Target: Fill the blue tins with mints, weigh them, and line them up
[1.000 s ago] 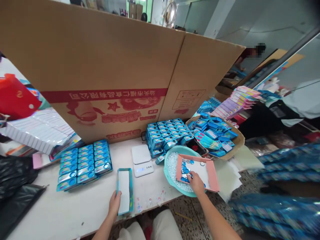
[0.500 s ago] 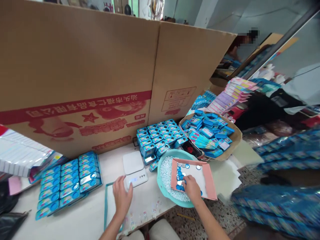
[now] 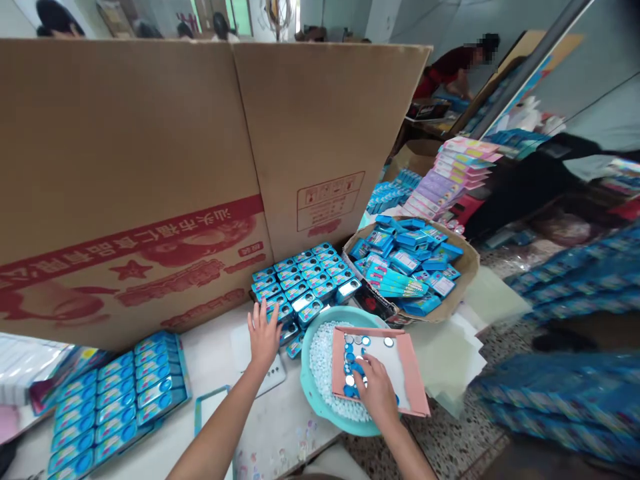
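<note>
The right hand (image 3: 379,390) has fingers curled among blue discs (image 3: 349,390) in the pink tray (image 3: 416,377) atop the basin (image 3: 309,397); whether they grip one cannot be told. A light pinch should avoid scattering the rest. The left hand (image 3: 264,339), fingers spread, apparently unladen, has moved from beside the scale (image 3: 273,379), left of the basin, to stacked tins (image 3: 314,272) behind the basin's left.

A white table (image 3: 207,353) bears blue boxes (image 3: 311,273), a scale (image 3: 271,379) and a blue-rimmed tray (image 3: 198,417).
</note>
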`<state>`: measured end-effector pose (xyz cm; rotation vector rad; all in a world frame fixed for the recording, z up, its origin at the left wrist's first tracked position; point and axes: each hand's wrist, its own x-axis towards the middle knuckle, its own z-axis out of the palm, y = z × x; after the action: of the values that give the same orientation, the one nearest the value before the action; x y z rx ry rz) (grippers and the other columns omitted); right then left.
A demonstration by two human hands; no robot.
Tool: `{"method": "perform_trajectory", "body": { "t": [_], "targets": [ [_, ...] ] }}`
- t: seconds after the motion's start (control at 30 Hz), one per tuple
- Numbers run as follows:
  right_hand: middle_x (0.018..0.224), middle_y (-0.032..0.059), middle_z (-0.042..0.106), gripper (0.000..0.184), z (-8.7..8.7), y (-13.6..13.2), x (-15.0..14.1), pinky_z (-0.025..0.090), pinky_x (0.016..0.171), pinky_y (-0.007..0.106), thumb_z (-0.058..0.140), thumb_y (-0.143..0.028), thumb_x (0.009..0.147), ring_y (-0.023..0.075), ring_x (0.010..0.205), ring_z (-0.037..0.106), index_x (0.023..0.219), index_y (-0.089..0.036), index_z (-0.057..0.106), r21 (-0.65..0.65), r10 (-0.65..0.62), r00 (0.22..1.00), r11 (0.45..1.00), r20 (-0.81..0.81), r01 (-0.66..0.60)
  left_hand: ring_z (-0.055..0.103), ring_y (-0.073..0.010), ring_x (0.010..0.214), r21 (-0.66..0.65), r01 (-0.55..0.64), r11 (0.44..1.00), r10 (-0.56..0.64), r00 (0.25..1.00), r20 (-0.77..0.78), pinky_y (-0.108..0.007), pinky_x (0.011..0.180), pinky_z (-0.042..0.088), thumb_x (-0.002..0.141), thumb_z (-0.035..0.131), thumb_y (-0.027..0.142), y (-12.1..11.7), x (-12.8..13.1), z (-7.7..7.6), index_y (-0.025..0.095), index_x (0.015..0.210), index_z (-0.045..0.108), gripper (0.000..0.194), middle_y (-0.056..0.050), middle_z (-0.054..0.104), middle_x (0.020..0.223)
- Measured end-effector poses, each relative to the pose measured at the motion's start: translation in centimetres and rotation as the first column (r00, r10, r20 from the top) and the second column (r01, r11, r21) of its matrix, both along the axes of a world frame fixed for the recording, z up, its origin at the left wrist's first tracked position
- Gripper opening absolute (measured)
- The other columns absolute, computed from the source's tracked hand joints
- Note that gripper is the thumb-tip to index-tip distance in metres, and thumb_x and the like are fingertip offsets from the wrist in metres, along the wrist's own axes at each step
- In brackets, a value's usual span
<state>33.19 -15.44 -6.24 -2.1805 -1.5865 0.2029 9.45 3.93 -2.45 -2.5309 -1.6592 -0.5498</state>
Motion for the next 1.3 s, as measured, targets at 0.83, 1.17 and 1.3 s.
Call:
{"method": "perform_trajectory", "body": {
  "t": [0.83, 1.17, 1.3],
  "targets": [
    [0.107, 0.0129, 0.058, 0.029, 0.9, -1.2, -2.0, 0.044, 0.088, 0.040, 0.043, -0.029, 0.086, 0.0259, 0.103, 0.053, 0.101, -0.016, 0.063, -0.065, 0.100, 0.984, 0.992, -0.147, -0.111, 0.056, -0.0243, 0.105, -0.374, -0.087, 0.923, 0.228, 0.908, 0.351, -0.039, 0.091, 0.046, 0.080, 0.050, 0.023, -5.0, -12.0, -3.3, 0.019, 0.118, 0.049, 0.038, -0.010, 0.059, 0.113],
    [0.104, 0.0101, 0.059, 0.028, 1.6, -2.2, -2.6, 0.045, 0.087, 0.036, 0.042, -0.031, 0.087, 0.0234, 0.100, 0.054, 0.097, -0.018, 0.065, -0.120, 0.080, 0.989, 0.988, -0.122, -0.094, 0.044, -0.0280, 0.121, -0.341, -0.094, 0.935, 0.232, 0.891, 0.390, -0.044, 0.102, 0.037, 0.075, 0.060, 0.030, -2.7, -11.9, -4.8, 0.018, 0.131, 0.037, 0.062, -0.013, 0.047, 0.127],
    [0.105, 0.0116, 0.059, 0.029, 1.6, -2.1, -2.9, 0.044, 0.088, 0.038, 0.042, -0.029, 0.086, 0.0243, 0.100, 0.054, 0.099, -0.016, 0.064, -0.130, 0.076, 0.990, 0.987, -0.121, -0.091, 0.038, -0.0319, 0.123, -0.229, -0.244, 0.942, 0.318, 0.865, 0.387, -0.048, 0.104, 0.033, 0.072, 0.063, 0.041, -6.3, -13.0, -4.9, 0.011, 0.130, 0.035, 0.072, -0.017, 0.043, 0.127]
  ]
}}
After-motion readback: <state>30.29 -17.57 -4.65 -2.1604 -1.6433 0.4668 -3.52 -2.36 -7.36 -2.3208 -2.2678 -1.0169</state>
